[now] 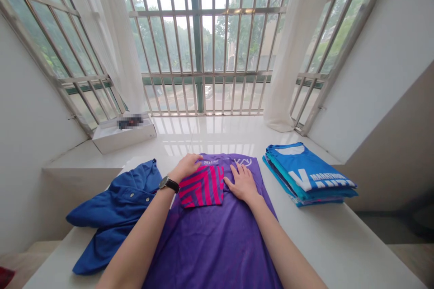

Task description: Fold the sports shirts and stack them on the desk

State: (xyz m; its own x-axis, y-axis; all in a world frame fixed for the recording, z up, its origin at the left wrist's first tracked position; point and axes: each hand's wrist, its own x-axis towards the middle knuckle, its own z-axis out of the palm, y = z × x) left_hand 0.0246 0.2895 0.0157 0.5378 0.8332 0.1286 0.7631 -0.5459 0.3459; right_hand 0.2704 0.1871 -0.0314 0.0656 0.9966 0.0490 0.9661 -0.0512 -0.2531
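Observation:
A purple T-shirt (210,239) with white print near its far edge lies spread on the white table in front of me. A pink-and-purple striped part (203,186), which looks like a sleeve, is laid inward over it. My left hand (186,166), with a black-strapped watch at the wrist, rests at the sleeve's upper left corner; its fingers are stretched out. Flat on the shirt, right of the striped part, lies my right hand (243,183) with fingers spread. Neither hand grips anything that I can see.
To the left lies a rumpled dark blue buttoned garment (118,212). A stack of folded shirts (308,174), blue on top, stands at the right. On the sill sits an open white box (125,137) with a blurred-out item. Behind are white curtains (281,63) and a barred window.

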